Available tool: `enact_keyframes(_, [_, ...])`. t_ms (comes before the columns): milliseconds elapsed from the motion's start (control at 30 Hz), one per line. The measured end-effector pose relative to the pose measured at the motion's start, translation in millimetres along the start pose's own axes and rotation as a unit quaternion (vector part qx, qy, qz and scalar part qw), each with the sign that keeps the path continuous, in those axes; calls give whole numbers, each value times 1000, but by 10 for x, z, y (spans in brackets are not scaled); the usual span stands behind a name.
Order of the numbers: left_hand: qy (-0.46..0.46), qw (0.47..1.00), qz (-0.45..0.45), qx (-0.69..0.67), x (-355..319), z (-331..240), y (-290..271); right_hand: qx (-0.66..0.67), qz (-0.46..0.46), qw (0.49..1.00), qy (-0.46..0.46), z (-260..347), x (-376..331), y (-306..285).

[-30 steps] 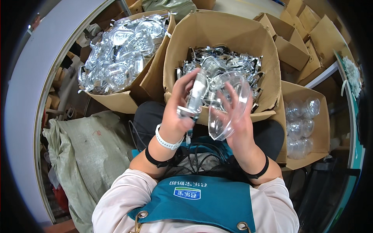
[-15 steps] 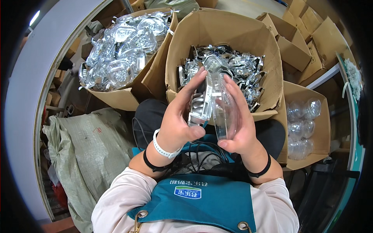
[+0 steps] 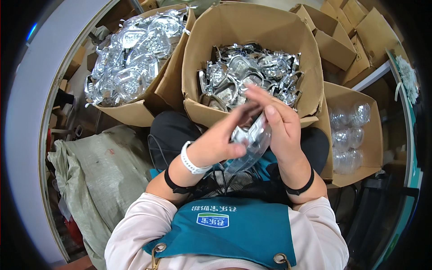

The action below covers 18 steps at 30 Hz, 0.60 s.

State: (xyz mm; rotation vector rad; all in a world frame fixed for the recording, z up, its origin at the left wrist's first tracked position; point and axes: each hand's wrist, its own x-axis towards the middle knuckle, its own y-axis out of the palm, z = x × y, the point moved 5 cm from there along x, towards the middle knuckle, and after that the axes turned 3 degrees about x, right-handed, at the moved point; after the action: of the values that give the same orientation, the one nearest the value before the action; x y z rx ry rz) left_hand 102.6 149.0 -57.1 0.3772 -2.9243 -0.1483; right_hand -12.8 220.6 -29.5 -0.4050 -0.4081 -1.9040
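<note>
hands meet above the lap: left hand and right hand press a clear plastic shell between them, fingers closed flat on it. just beyond stands a box of silver parts; another box sits left.

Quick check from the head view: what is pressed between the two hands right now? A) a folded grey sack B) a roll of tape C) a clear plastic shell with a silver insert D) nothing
C: the left hand and right hand press together on the clear plastic shell, silver showing inside it.
</note>
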Motion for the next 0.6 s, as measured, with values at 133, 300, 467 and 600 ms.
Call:
enact_keyframes(133, [-28,997,-60,37,-16,152,-33,-32,-6,998,45,-167,-49,-139])
enact_keyframes(300, [11,914,-136,383,-91,-342,51,-130,-76,988,33,-207,-64,-222])
enact_keyframes(467, [-16,881,-135,453,-102,-331,41,-160,-82,983,37,-245,-81,-240])
enact_keyframes(600, [-41,899,-146,410,-143,-281,-19,-138,-87,986,16,-213,-71,-229])
